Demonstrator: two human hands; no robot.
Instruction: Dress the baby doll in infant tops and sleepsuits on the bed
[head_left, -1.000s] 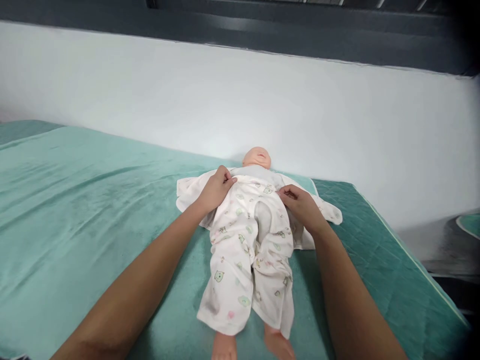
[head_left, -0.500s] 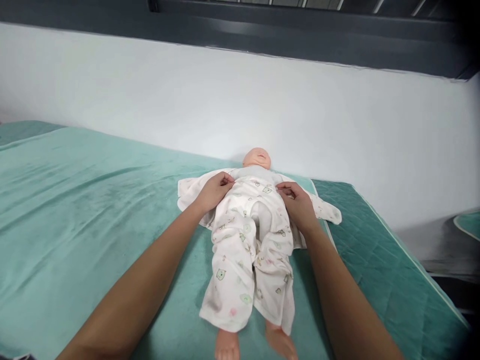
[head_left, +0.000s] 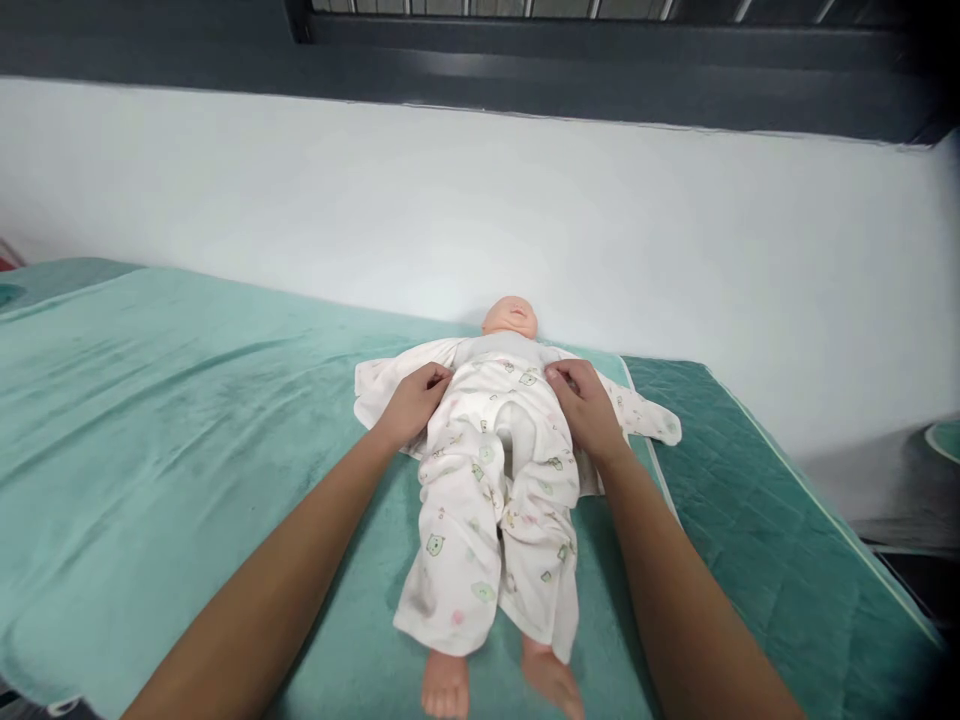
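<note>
The doll (head_left: 511,316) lies on its back on the green bed cover (head_left: 187,400), with its head close to the white wall (head_left: 480,200). The soft pants (head_left: 461,500) are on its legs and come high up on its tummy. Its bare feet (head_left: 445,685) poke out at the bottom. A white top (head_left: 409,365) is spread out by its sides, with the sleeves wide.

The left hand (head_left: 415,402) is at one side of the top of the pants, and the right hand (head_left: 592,405) is at the other. On both hands the fingers are bent in and close together, right by the cloth. I cannot tell if any cloth is pinched between them.

To do this part well, I think both hands should work the same way, one on each side, so the top edge sits flat and does not go crooked. Soft little pinches are best, because a hard tug on one side could twist the pants or drag the doll along. The fingers should catch just the pants and leave the top alone, since it is so near. The legs of the pants look wrinkly, so gentle hands would help there too.
</note>
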